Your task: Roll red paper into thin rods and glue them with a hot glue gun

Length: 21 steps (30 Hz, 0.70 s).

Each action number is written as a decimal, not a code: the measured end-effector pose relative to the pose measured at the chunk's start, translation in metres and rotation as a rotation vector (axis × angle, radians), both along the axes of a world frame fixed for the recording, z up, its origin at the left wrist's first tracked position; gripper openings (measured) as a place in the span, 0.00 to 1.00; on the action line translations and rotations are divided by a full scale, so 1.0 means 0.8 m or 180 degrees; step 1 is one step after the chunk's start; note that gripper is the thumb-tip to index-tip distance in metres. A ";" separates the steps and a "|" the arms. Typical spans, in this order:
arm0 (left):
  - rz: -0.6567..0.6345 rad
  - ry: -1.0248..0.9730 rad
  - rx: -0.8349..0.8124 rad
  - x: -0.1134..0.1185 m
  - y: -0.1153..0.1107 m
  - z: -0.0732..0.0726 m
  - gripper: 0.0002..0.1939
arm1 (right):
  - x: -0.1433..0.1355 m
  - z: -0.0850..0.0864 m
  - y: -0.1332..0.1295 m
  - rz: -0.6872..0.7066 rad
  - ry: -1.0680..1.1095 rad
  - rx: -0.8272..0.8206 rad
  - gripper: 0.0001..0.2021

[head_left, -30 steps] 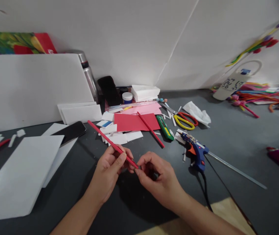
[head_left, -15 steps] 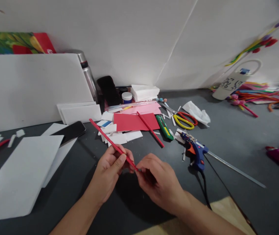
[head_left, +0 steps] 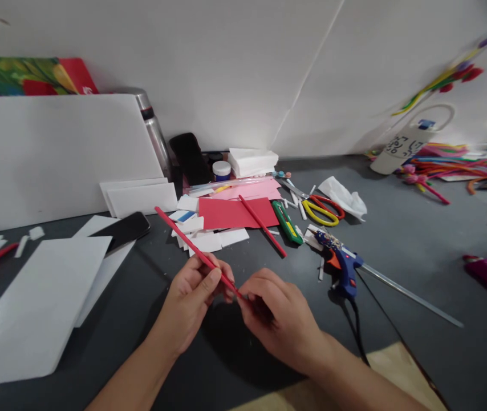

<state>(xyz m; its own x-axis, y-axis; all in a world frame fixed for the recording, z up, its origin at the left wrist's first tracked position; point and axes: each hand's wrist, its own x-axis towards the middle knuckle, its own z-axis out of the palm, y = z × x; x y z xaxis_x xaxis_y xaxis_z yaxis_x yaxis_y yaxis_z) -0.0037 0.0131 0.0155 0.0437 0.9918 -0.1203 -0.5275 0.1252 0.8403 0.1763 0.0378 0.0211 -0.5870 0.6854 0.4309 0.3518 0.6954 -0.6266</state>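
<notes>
A thin red paper stick (head_left: pixel 183 237) slants up to the left over the dark table. My left hand (head_left: pixel 196 291) is closed around its lower half, thumb on top. At the stick's near end, my right hand (head_left: pixel 271 319) pinches the tip; its fingertips are partly hidden behind the curled fingers. Beyond my hands lies a sheet of red paper (head_left: pixel 222 213), with a second red stick (head_left: pixel 264 228) resting across it. White card pieces (head_left: pixel 207 244) lie just left of and below that sheet.
To the right are a green box cutter (head_left: pixel 286 222), scissors (head_left: pixel 323 211) and a blue glue gun (head_left: pixel 346 268) with a trailing cord. White boards (head_left: pixel 42 308) and a phone (head_left: pixel 126 231) lie at left. A large white board (head_left: pixel 64 160) and a steel flask (head_left: pixel 155 134) stand behind.
Almost nothing differs. Both hands stay on the red stick in the same place, with only a slight shift of the right fingers at its tip.
</notes>
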 end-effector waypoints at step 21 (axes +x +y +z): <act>-0.0233 -0.0204 0.0039 -0.003 0.000 0.002 0.05 | -0.005 0.002 -0.003 -0.0171 0.0661 -0.1127 0.02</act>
